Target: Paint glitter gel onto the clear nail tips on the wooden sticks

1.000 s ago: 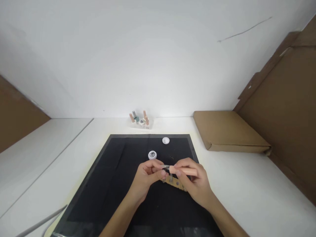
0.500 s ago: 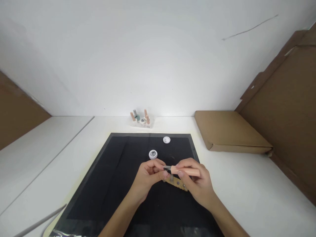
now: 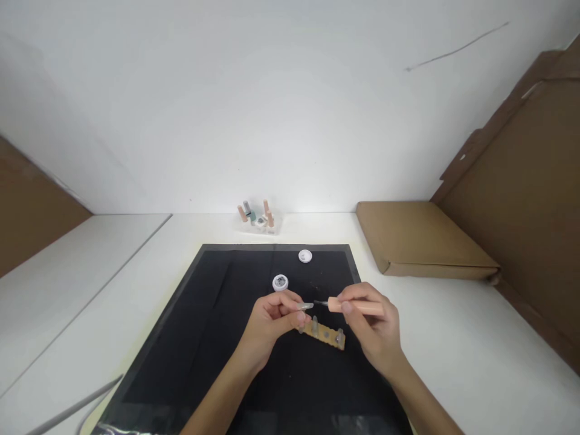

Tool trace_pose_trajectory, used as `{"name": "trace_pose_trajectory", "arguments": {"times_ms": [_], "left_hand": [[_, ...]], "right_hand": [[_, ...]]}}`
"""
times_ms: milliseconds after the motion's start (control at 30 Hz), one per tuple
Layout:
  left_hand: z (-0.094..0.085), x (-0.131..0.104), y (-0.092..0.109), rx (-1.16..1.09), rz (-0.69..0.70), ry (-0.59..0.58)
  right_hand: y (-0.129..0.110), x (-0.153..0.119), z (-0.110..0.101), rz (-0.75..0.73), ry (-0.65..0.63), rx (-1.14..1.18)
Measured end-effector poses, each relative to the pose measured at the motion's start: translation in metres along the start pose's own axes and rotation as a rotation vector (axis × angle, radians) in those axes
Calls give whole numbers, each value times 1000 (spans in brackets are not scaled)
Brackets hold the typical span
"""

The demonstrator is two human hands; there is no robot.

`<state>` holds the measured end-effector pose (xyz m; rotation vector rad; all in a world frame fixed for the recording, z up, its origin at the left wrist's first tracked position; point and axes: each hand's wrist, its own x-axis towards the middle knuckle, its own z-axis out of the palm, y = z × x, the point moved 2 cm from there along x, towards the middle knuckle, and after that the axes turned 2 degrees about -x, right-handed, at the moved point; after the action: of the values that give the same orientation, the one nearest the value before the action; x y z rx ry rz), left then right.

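Pinched between the fingertips of my left hand point(image 3: 275, 320) is a small pale nail tip point(image 3: 306, 306), pointing right. My right hand point(image 3: 372, 326) grips a peach-handled brush point(image 3: 357, 306), its dark bristles just right of the nail tip with a slight gap. Below the hands a yellowish strip point(image 3: 322, 333) lies on the black mat point(image 3: 217, 338) and bears several small pieces, some of them upright pale tips; my left fingers cover its left end. An open white jar point(image 3: 280, 282) with grey contents sits behind my left hand, and its white lid point(image 3: 305, 256) lies farther back.
Near the wall, a clear tray point(image 3: 249, 229) holds several small bottles with peach or grey caps. A flat cardboard box point(image 3: 421, 238) lies at the back right. Brown cardboard panels stand at both sides.
My right hand has moved right and slightly up with the brush, leaving the nail tip. More of the strip now shows. My left hand has hardly moved.
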<state>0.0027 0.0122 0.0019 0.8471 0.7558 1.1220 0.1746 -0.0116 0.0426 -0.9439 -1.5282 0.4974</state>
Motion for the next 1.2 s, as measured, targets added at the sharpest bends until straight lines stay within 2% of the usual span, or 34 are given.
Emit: {"name": "trace_pose_trajectory", "arguments": {"times_ms": [133, 233, 567, 933, 1200], "left_hand": [[1, 0, 1, 15, 6, -12], [2, -1, 2, 20, 10, -21], [4, -1, 5, 55, 17, 14], [5, 1, 6, 57, 46, 9], [6, 0, 7, 39, 43, 17]], "right_hand": [[-4, 0, 4, 6, -105, 23], [-2, 0, 6, 9, -122, 0], [4, 0, 1, 35, 40, -42], [-4, 1, 4, 47, -182, 102], [1, 5, 3, 80, -88, 10]]}}
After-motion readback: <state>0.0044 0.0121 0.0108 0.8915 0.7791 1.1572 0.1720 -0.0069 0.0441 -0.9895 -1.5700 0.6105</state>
